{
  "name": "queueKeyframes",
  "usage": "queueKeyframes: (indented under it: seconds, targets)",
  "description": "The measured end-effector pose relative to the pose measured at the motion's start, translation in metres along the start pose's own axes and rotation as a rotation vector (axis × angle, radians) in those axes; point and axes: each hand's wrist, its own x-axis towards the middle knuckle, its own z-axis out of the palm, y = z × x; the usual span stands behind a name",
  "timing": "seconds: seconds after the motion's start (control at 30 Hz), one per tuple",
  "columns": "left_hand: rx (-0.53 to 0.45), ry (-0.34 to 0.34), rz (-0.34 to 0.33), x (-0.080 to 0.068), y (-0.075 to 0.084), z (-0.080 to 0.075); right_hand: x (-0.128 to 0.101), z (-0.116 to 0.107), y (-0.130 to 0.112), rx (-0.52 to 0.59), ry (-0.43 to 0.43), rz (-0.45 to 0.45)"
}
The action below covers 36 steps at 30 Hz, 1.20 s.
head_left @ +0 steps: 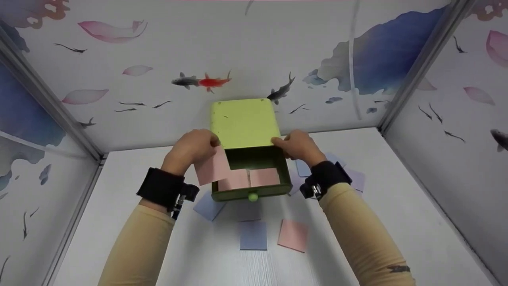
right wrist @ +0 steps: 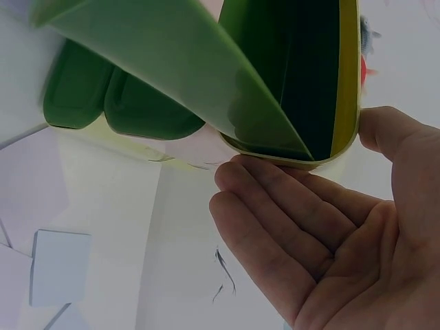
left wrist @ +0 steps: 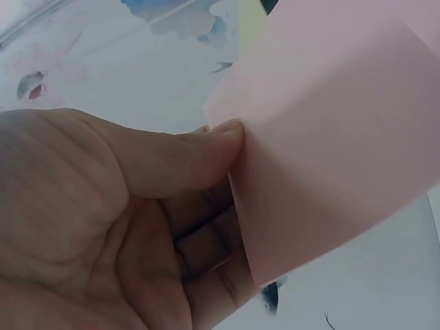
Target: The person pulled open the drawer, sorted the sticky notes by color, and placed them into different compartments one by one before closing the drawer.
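Pink paper (head_left: 212,169) is pinched in the left hand (head_left: 192,149), between the thumb (left wrist: 175,161) and the curled fingers (left wrist: 206,240). It hangs down from that hand, just over the left edge of the open green drawer (head_left: 250,178). The drawer is right beside the left hand, toward the middle, so this hand is the nearer one to it. The paper's long side runs down and a little toward the person.

Two more pink papers (head_left: 248,178) already lie flat inside the drawer, side by side. The drawer sticks out of a small green box (head_left: 244,123) and has a round green knob (head_left: 253,196) on its front.

The right hand (head_left: 299,147) rests against the right side of the box. Its fingers (right wrist: 275,206) are straight and touch the bottom corner of the box, with the thumb (right wrist: 385,134) on the side. It holds no paper.

A blue paper (head_left: 254,235) and a pink paper on the table (head_left: 293,235) lie on the white table (head_left: 397,222) nearer the person than both hands. Another blue paper (head_left: 208,206) lies under the left wrist, and pale purple papers (head_left: 357,178) lie just past the right wrist.
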Motion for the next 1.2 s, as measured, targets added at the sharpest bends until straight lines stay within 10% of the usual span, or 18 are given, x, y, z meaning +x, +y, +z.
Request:
queueKeyframes:
  seconds: [1.2]
  targets:
    - [0.028, -0.111, 0.055, 0.067, 0.081, 0.085, 0.002, 0.001, 0.001, -0.014, 0.030, -0.035]
